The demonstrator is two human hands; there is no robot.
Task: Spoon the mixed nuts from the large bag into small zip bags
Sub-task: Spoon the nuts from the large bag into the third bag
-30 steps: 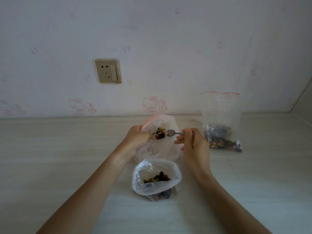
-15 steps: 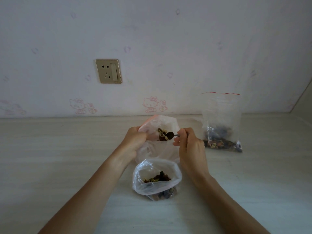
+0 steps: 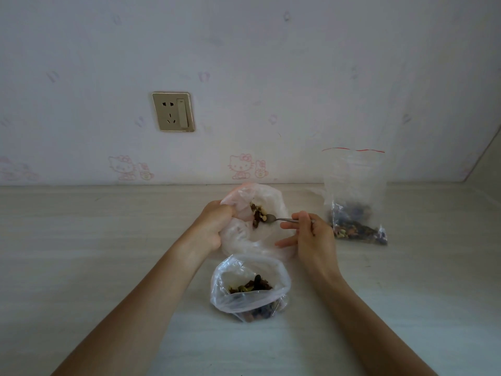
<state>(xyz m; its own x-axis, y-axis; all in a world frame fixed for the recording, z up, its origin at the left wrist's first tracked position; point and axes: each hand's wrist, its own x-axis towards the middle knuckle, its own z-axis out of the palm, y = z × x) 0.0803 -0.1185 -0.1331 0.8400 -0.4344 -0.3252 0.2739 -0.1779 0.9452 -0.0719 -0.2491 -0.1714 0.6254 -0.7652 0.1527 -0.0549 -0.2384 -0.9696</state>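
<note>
Since a moment ago my right hand [image 3: 311,234] has drawn back rightward, pulling the small metal spoon [image 3: 279,219] partly out so its bowl sits at the nuts [image 3: 256,214] inside the crumpled clear bag [image 3: 271,202]. That hand pinches the handle; my left hand [image 3: 214,221] grips the bag's mouth, fingers curled. Nearer the desk's [image 3: 95,253] front edge sits an open clear bag of mixed nuts [image 3: 249,286]. A filled red-striped zip bag [image 3: 355,196] leans against the wall, toward the desk's right back edge.
</note>
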